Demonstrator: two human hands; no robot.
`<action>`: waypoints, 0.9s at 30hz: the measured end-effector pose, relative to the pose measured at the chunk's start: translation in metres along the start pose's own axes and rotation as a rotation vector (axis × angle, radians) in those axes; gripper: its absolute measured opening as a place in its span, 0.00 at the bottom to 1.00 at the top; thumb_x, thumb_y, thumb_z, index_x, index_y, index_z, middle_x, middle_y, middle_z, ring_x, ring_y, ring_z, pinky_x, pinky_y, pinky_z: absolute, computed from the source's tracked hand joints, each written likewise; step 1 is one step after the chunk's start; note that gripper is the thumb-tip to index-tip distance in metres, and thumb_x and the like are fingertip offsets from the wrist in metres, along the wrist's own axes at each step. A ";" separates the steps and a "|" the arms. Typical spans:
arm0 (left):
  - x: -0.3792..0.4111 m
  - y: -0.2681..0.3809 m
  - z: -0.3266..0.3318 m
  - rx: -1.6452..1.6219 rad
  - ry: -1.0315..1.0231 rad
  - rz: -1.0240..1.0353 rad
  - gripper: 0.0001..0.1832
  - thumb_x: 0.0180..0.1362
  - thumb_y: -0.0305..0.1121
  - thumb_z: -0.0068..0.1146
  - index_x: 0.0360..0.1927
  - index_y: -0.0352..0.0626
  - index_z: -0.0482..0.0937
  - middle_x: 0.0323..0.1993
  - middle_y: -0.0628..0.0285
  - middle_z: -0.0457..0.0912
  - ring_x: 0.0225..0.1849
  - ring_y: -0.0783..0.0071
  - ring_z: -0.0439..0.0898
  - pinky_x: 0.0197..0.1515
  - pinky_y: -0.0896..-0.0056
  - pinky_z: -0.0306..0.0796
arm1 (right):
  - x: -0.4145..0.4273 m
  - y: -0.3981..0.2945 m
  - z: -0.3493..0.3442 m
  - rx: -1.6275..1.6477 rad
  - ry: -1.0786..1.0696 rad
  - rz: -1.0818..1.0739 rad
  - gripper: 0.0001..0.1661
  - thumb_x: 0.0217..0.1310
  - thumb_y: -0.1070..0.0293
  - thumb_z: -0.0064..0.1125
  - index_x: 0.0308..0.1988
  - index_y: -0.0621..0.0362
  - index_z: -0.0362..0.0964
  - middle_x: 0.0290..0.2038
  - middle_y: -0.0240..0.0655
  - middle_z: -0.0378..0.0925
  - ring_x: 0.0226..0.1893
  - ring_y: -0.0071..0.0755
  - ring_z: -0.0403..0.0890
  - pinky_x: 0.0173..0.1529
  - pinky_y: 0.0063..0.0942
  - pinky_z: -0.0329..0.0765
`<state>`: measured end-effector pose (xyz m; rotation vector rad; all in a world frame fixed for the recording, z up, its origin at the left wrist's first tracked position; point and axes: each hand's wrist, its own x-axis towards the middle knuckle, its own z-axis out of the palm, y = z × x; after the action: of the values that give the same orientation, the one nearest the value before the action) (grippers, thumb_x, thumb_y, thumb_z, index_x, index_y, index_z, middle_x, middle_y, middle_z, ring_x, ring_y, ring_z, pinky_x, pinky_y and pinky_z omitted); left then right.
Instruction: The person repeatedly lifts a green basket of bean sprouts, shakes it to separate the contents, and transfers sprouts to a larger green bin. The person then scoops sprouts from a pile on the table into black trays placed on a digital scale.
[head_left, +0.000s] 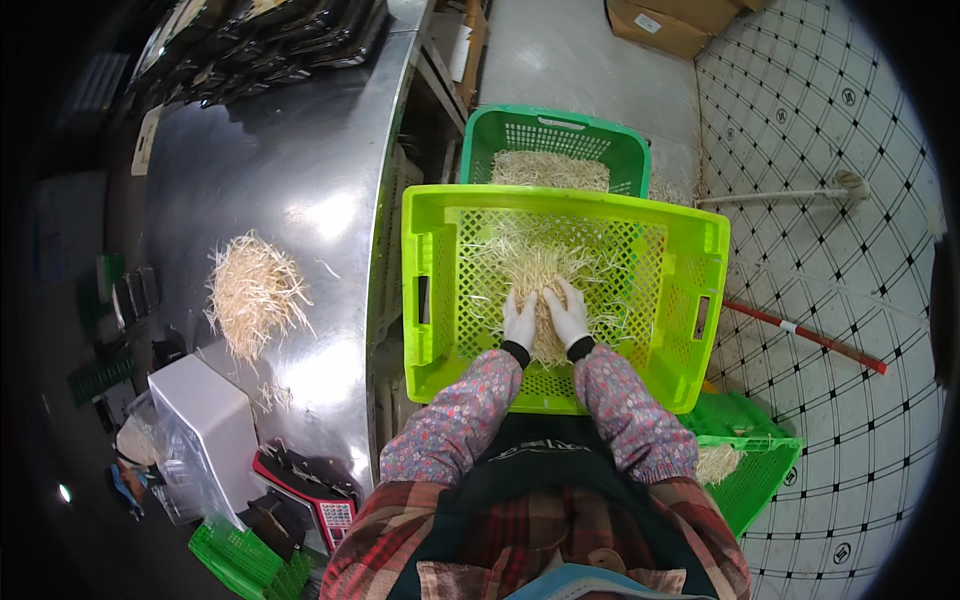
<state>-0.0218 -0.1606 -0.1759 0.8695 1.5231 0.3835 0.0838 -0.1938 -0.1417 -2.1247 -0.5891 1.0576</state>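
Note:
A lime-green plastic crate (562, 196) with perforated walls stands in front of me, holding a heap of pale, thin strands that look like bean sprouts (541, 262). My left hand (520, 324), in a white glove, presses on the left side of the heap. On its right side is my gloved right hand (568, 313). The two hands are close together, thumbs almost meeting, with a bunch of sprouts gathered between them. Fingertips are partly buried in the strands. Loose sprouts lie scattered around the bunch on the crate's mesh.
Left is a steel table (330, 150) with a sprout pile (256, 296), a red scale (334, 514), a white box (202, 427) and stacked black trays (300, 45). A green basket (637, 154) with sprouts stands behind the crate, another green crate (757, 480) at right. A red-ended stick (817, 341) lies right.

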 end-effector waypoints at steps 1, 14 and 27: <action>-0.014 0.006 -0.008 -0.086 -0.011 0.024 0.37 0.60 0.51 0.52 0.68 0.46 0.56 0.64 0.45 0.59 0.66 0.52 0.58 0.67 0.62 0.52 | -0.012 -0.020 -0.010 -0.063 -0.049 -0.034 0.32 0.59 0.52 0.56 0.58 0.58 0.65 0.57 0.50 0.65 0.58 0.50 0.65 0.63 0.37 0.60; -0.239 0.207 -0.318 -0.856 0.249 0.466 0.30 0.65 0.37 0.46 0.67 0.39 0.53 0.62 0.52 0.63 0.61 0.65 0.66 0.61 0.66 0.63 | -0.225 -0.335 0.098 -0.059 -0.550 -0.889 0.33 0.59 0.54 0.53 0.60 0.56 0.62 0.56 0.49 0.63 0.58 0.50 0.61 0.64 0.41 0.55; -0.213 0.122 -0.490 -0.074 0.975 0.591 0.28 0.61 0.29 0.50 0.65 0.37 0.59 0.70 0.50 0.46 0.71 0.61 0.47 0.69 0.61 0.48 | -0.165 -0.283 0.136 0.156 -0.467 -0.740 0.23 0.59 0.65 0.57 0.55 0.57 0.69 0.57 0.42 0.68 0.49 0.35 0.76 0.50 0.27 0.74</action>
<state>-0.4672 -0.1087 0.1392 1.1417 2.0688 1.4451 -0.1476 -0.0613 0.0929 -1.3236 -1.3352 1.0971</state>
